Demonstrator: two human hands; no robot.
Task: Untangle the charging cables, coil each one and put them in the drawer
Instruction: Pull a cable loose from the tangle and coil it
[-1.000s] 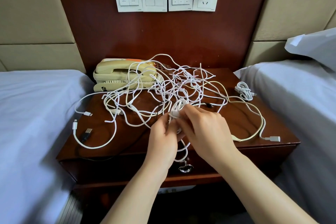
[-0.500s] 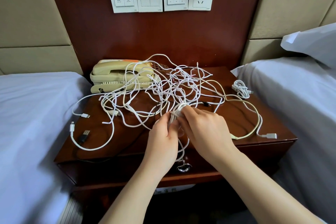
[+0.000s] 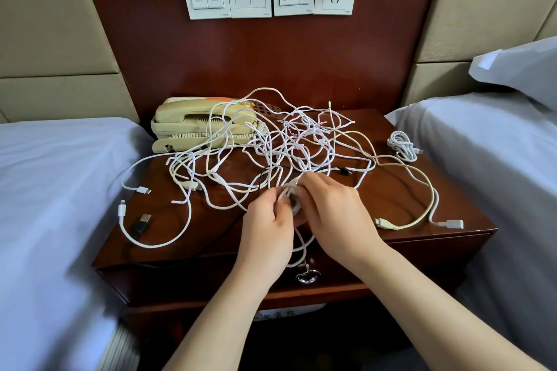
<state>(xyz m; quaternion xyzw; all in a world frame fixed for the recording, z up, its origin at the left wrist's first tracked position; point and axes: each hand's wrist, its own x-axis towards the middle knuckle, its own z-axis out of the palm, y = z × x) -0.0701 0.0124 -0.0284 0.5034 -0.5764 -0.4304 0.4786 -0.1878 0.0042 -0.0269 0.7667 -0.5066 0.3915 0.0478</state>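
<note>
Coil (image 3: 288, 198) in left hand (image 3: 265, 232), right hand (image 3: 335, 214)

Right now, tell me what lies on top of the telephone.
Several white cable loops drape across the top of the beige telephone. The surface directly beneath those strands is covered.

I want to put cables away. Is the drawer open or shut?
Shut. The drawer front sits flush under the nightstand top, its metal handle facing out; no inside shows.

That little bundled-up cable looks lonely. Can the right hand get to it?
Probably yes, once it lets go: the right hand grips a cable loop now, but the bundled cable lies alone on the nightstand's right side, nothing covering it.
</note>
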